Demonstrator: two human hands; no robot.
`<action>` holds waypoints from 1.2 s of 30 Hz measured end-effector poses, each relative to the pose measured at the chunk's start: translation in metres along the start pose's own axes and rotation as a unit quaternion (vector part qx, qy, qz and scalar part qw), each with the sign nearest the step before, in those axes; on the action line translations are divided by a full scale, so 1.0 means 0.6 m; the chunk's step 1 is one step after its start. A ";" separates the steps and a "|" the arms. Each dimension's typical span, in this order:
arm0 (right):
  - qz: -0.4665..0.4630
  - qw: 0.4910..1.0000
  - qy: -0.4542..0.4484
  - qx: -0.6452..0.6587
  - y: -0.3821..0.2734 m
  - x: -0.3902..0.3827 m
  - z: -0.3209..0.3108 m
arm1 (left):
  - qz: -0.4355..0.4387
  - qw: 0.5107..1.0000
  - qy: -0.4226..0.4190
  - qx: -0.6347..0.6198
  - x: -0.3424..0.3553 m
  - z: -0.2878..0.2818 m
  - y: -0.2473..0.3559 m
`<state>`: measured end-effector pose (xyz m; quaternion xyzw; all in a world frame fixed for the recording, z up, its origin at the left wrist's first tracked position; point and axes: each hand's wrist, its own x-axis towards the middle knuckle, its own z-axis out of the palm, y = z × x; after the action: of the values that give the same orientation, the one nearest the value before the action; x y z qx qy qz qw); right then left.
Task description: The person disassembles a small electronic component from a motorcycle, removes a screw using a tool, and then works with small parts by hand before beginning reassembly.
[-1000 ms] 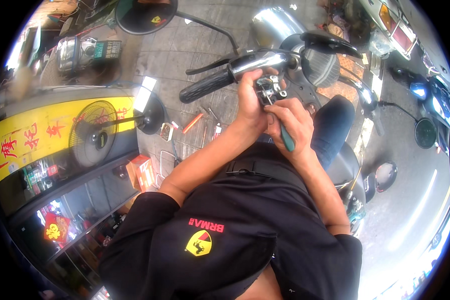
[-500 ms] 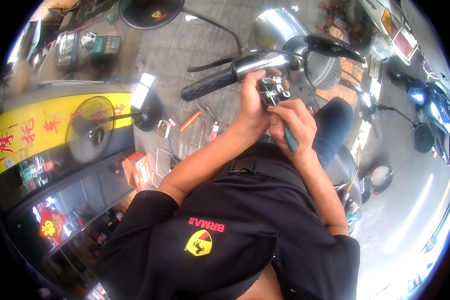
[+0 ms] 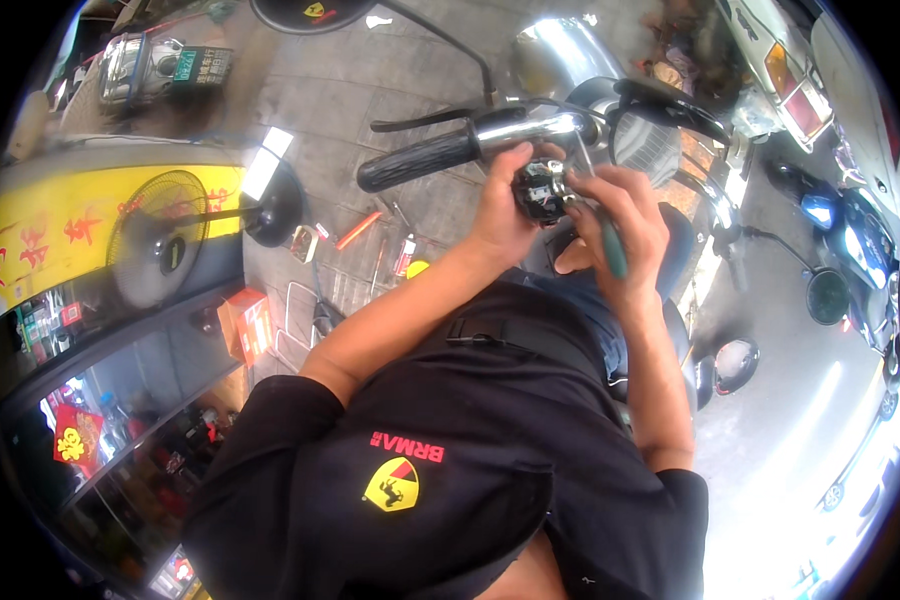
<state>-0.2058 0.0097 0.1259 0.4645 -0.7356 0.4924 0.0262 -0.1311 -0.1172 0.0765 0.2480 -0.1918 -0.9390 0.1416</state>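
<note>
My left hand point(image 3: 503, 210) is closed around a small black and chrome part point(image 3: 544, 190) that looks like a handlebar switch housing. It is held just below the motorcycle's chrome handlebar point(image 3: 530, 128) and to the right of the black ribbed rubber grip point(image 3: 420, 160). My right hand point(image 3: 632, 222) grips a screwdriver point(image 3: 612, 250) by its green handle. Its fingertips reach the right side of the housing; where the screwdriver's tip lies, I cannot make out. Behind the grip runs a black lever point(image 3: 418, 123).
On the paving at left lie an orange-red bar point(image 3: 358, 231), a small bottle point(image 3: 405, 255) and other tools. A standing fan point(image 3: 160, 235) and an open cardboard box point(image 3: 245, 325) are further left. The headlight point(image 3: 645, 148) and another motorcycle point(image 3: 855, 240) are at right.
The housing has turned in my left hand, from its open inner side to a rounded outer face. My right hand has moved right with the screwdriver, its fingers more spread. The view has shifted slightly.
</note>
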 end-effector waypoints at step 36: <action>-0.016 0.998 -0.034 -0.047 0.027 0.022 0.036 | 0.009 0.997 -0.072 -0.034 -0.004 -0.012 -0.008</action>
<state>-0.2157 -0.0140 0.1103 0.4910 -0.7507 0.4410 0.0307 -0.1261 -0.1144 0.0695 0.1734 -0.1716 -0.9590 0.1440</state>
